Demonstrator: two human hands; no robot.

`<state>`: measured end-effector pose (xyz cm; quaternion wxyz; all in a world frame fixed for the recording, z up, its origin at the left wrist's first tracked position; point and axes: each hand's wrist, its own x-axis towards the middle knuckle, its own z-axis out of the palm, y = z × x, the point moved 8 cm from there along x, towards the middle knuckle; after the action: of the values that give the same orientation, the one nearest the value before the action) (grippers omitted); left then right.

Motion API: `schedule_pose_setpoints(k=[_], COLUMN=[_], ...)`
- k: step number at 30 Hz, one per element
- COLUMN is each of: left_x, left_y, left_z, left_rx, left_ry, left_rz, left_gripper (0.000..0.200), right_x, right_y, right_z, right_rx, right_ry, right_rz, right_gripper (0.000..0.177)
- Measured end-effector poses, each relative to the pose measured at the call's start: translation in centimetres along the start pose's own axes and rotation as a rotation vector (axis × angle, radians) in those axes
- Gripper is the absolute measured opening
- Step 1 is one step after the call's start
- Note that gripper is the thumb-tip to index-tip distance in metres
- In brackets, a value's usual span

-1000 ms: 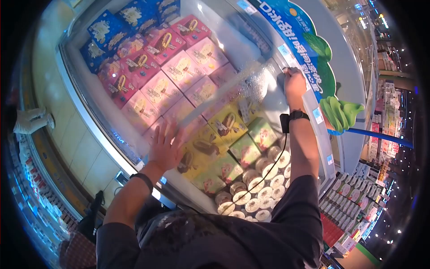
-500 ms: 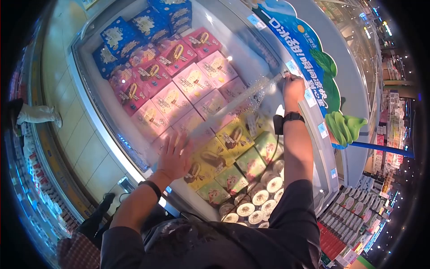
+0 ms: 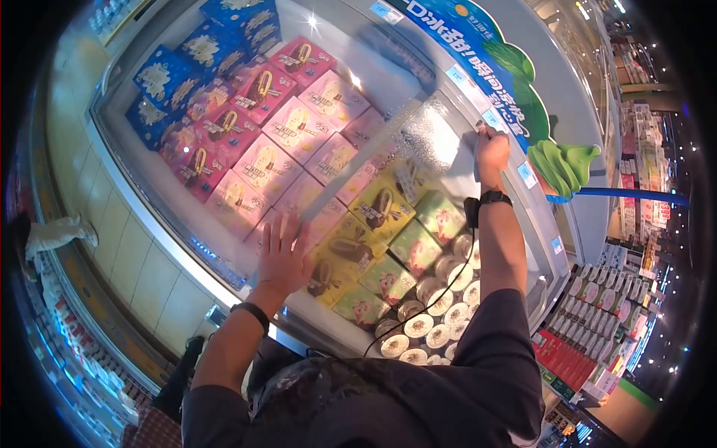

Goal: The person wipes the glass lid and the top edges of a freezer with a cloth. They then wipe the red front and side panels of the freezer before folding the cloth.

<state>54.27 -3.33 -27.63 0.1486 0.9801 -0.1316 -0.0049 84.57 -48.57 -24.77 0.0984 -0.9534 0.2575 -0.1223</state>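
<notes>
My left hand (image 3: 284,257) lies flat with fingers spread on the glass top of a chest freezer (image 3: 160,243), over the yellow boxes (image 3: 352,245). Its wrist wears a dark band. My right hand (image 3: 491,157) is closed at the freezer's right rim, beside a price tag (image 3: 493,118). What its fingers grip is too small to make out. A pale lid bar (image 3: 351,172) runs slantwise between the hands. Beneath the glass are pink ice cream boxes (image 3: 295,127), green boxes (image 3: 416,246) and round tubs (image 3: 418,325).
Blue boxes (image 3: 203,48) fill the freezer's far left corner. A printed sign (image 3: 478,67) with a green ice cream shape (image 3: 564,168) stands along the right side. A tiled aisle (image 3: 138,261) lies left, with a person's leg (image 3: 60,235). A black cable (image 3: 448,280) hangs before me.
The view has shifted, so the freezer sits further left and higher in it. My right hand has come nearer to me along the rim. My left hand stays flat on the glass.
</notes>
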Motion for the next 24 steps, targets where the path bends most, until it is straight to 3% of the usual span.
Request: schedule_pose_setpoints(k=[4,6,10,16,24], left_x=[0.0,0.1,0.1,0.3,0.3], left_y=[-0.1,0.0,0.1,0.4,0.2], left_z=[0.1,0.2,-0.1,-0.1,-0.2], left_rx=[0.018,0.038,0.055,0.077,0.059], left_ry=[0.027,0.034,0.027,-0.039,-0.017], left_rz=[0.013,0.019,0.022,-0.017,-0.016], left_gripper=[0.071,0.071,0.07,0.072,0.072], right_x=[0.5,0.2,0.2,-1.7,-1.4], right_y=[-3.0,-7.7,-13.3,-7.3,-10.9], right_z=[1.8,2.4,3.7,0.9,1.3], right_rx=[0.018,0.07,0.198,0.065,-0.062], right_ry=[0.012,0.042,-0.008,-0.068,0.045], right_rz=[0.031,-0.167,-0.317,-0.359,-0.71], right_gripper=[0.031,0.027,0.026,0.023,0.022])
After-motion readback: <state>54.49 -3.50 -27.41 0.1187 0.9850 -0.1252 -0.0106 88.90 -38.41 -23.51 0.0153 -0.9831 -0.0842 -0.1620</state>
